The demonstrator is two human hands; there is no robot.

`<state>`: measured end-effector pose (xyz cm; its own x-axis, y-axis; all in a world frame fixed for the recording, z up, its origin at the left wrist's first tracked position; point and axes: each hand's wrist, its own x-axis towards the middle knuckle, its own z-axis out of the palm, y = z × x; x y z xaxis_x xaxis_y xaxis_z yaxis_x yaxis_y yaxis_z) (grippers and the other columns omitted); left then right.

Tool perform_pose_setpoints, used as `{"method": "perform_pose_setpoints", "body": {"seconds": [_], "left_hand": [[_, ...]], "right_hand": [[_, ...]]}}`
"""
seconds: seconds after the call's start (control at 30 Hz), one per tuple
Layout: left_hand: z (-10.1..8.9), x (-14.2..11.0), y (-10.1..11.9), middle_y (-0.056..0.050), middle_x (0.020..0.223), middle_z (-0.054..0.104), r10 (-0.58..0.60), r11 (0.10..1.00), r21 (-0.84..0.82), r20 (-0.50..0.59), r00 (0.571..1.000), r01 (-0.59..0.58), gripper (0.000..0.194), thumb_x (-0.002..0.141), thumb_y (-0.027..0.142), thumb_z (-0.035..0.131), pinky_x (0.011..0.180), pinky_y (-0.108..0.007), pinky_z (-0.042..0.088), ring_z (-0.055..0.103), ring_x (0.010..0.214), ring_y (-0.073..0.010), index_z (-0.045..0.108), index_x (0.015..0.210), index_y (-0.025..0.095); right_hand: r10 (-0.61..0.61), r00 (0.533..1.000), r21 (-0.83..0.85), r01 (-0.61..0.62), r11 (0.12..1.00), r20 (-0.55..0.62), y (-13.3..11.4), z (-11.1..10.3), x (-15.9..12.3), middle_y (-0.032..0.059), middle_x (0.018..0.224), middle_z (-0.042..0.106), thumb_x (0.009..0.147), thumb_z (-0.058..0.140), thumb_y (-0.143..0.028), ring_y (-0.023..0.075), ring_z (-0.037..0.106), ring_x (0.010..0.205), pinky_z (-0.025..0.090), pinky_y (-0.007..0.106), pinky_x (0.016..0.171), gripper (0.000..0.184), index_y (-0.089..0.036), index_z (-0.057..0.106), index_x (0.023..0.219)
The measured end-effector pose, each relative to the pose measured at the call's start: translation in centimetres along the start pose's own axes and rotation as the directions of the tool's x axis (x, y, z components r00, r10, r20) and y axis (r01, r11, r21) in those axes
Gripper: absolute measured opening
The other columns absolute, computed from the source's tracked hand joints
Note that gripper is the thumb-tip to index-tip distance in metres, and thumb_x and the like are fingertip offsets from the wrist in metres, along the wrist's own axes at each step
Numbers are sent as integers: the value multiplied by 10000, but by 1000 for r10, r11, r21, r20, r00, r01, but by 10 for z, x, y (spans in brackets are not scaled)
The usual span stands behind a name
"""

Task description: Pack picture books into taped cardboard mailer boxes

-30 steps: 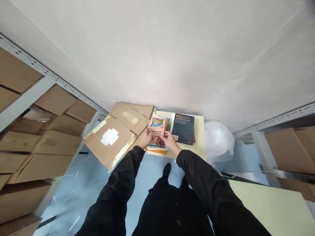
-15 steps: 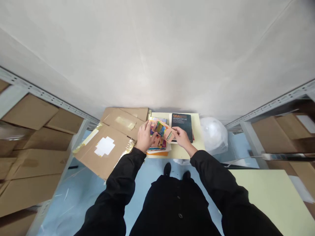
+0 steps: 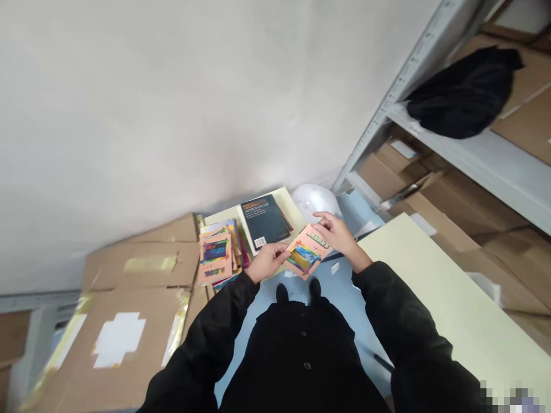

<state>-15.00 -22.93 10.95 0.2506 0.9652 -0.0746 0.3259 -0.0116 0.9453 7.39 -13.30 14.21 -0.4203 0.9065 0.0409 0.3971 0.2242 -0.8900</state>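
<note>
A thin peach-coloured booklet [image 3: 306, 255] with a blue and yellow picture on its cover is held tilted in front of me. My left hand [image 3: 269, 261] pinches its left edge between thumb and fingers. At the upper right edge, my right hand [image 3: 336, 234] grips it too. To the left lies a stack of colourful booklets [image 3: 216, 255], a similar peach one on top. Beyond my left hand a dark book [image 3: 267, 221] with a barcode lies on the small pale yellow table [image 3: 282, 201].
An opened cardboard box [image 3: 142, 304] with taped flaps stands on the left. A white plastic bag [image 3: 316, 201] sits behind my right hand. Another pale yellow table [image 3: 413, 275] is on the right, by a metal shelf [image 3: 456, 137] with cartons and a black cloth [image 3: 467, 92].
My view has turned to the right. Both hands have moved from over the stack to its right, carrying the peach booklet away from the pile.
</note>
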Motion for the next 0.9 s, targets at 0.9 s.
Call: {"method": "perform_pose_setpoints", "body": {"seconds": [0.9], "left_hand": [[305,86,86,-60,925,687,-290,841,-222,584,758,493,511,687,542,708,783,-321,533,649,870,-199,650,1033,170]], "right_hand": [[714,493,761,-149,632,-497,140,-197,-273,23,719,674,664,710,-529,159,626,639,530,321,600,409,-177,672,870]]}}
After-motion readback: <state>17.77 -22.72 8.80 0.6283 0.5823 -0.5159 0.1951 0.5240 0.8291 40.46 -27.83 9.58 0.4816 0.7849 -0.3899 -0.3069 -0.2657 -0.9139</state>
